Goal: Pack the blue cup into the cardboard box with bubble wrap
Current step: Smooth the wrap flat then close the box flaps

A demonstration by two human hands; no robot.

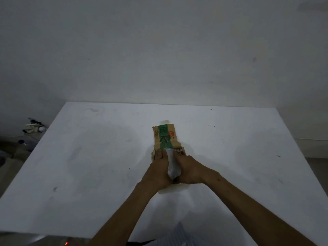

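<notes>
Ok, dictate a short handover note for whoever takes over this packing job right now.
Left hand and right hand: both pressed against the silvery bubble-wrapped bundle, one on each side.
Bundle: at the near open end of the brown cardboard box with green print, which lies on the white table.
The blue cup itself is hidden, presumably inside the wrap.
Left: push the bundle fully in, close the box.

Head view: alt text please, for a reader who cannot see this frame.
Two bare hands, left hand and right hand, press a bubble-wrapped bundle between them at the near opening of a cardboard box lying on a white table. No blue cup shows through the wrap.
</notes>
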